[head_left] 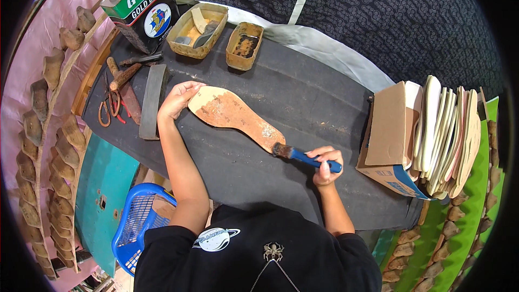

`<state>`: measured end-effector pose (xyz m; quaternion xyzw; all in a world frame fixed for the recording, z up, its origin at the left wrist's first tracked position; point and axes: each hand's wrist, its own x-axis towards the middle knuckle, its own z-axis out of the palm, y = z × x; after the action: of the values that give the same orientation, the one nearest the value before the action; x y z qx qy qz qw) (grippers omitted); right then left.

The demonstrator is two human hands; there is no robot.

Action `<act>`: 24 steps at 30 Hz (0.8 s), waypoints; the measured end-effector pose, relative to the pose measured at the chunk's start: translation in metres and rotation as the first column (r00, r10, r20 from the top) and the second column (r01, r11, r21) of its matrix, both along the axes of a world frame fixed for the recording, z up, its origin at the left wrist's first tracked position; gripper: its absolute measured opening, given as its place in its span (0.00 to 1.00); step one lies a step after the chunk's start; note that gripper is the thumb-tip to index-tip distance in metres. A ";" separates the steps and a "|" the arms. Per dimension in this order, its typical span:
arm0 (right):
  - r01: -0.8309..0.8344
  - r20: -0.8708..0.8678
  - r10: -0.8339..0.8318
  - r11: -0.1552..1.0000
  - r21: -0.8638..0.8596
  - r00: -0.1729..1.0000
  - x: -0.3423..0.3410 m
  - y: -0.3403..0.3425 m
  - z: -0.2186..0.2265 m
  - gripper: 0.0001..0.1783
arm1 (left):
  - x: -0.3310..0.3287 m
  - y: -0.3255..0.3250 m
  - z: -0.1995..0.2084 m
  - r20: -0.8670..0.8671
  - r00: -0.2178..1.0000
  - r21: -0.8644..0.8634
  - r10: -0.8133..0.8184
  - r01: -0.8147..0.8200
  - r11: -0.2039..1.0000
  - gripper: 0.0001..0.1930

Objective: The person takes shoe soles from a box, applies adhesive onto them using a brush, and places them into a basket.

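Observation:
A tan shoe insole (230, 109) with brown, patchy stains lies slantwise over the dark table, its wide end toward the upper left. My left hand (179, 100) pinches the edge of that wide end. In my right hand (327, 165) is a paintbrush (307, 158) with a blue handle, fingers wrapped round it. The brush's dark bristles touch the insole's narrow heel end. Just left of my left hand stands a long grey block (154, 101).
Scissors (110, 103), a hammer (125, 77) and other tools lie at the left. Behind them are a metal can (141, 11) and two grimy trays (195, 32), (244, 46). A cardboard box (390, 124) of upright insoles (440, 130) stands right. Wooden shoe lasts (52, 68) line side racks.

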<state>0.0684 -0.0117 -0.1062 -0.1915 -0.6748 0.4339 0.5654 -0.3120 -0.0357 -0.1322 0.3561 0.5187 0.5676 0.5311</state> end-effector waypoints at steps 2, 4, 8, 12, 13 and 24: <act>0.045 -0.015 -0.045 0.999 0.003 0.999 0.007 0.005 -0.002 0.11 | 0.000 -0.001 0.000 -0.005 1.000 0.001 0.003 -0.003 1.000 0.12; 0.041 -0.042 -0.041 0.999 -0.011 0.998 0.002 0.003 0.001 0.12 | 0.001 0.002 0.000 -0.014 1.000 -0.004 0.000 0.000 1.000 0.12; -0.030 -0.059 0.026 0.998 -0.063 0.998 -0.006 0.001 -0.001 0.12 | 0.000 0.003 0.000 -0.008 1.000 -0.004 0.000 0.000 1.000 0.12; -0.028 -0.119 0.010 0.988 -0.151 0.993 0.004 0.009 -0.002 0.12 | -0.001 0.001 -0.001 -0.009 1.000 -0.009 0.001 -0.001 1.000 0.12; -0.016 -0.119 -0.001 0.990 -0.137 0.993 0.008 0.011 -0.002 0.12 | 0.000 0.001 0.000 -0.007 1.000 -0.009 0.003 -0.003 1.000 0.12; -0.085 -0.147 0.067 0.990 -0.117 0.987 0.008 0.016 -0.003 0.13 | -0.001 0.001 -0.001 -0.014 1.000 -0.011 0.003 -0.004 1.000 0.13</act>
<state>0.0767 0.0041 -0.1090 -0.1685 -0.6117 0.5084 0.5822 -0.3128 -0.0345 -0.1332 0.3562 0.5259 0.5633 0.5285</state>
